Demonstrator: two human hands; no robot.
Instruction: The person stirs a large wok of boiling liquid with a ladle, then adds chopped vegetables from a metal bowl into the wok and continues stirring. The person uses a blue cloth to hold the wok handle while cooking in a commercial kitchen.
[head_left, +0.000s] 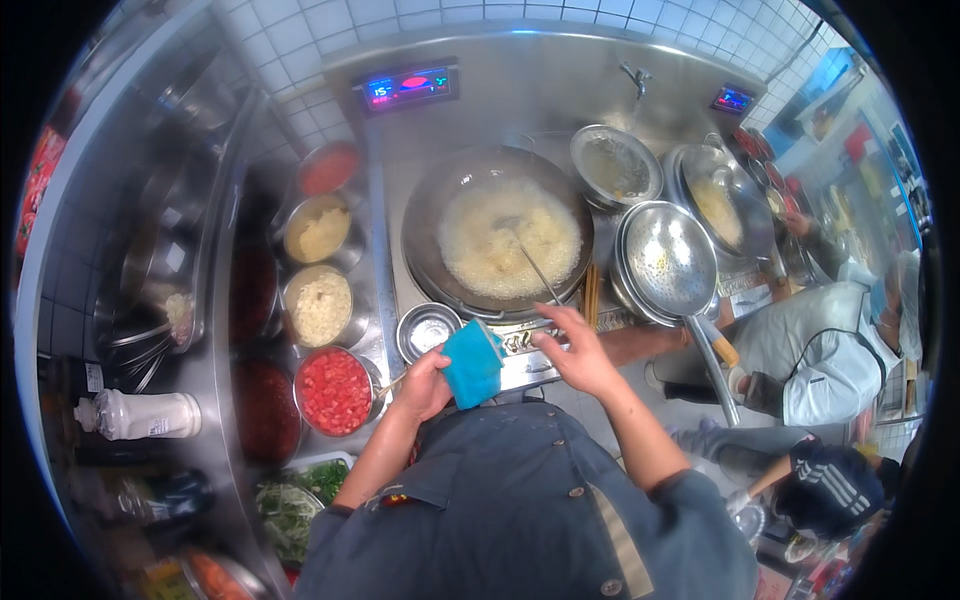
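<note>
My left hand (422, 386) grips a folded blue cloth (474, 364) in front of my dark jacket. To the right of it, my right hand (577, 351) is held with thumb and fingers apart. Its fingertips are close to the handle end of a ladle (536, 264); I cannot tell whether they touch. The ladle rests in a large wok (421, 217), its head partly sunk in bubbling, foamy yellowish liquid (487, 259). A small metal bowl (409, 337) sits between the wok and my left hand.
Left stand containers of diced tomato (335, 390), chopped white pieces (321, 306) and yellow paste (324, 232). Right are a perforated strainer (667, 259) with its handle jutting towards me, a metal basin (615, 166) and another wok (750, 199). Two people (825, 352) work on the right.
</note>
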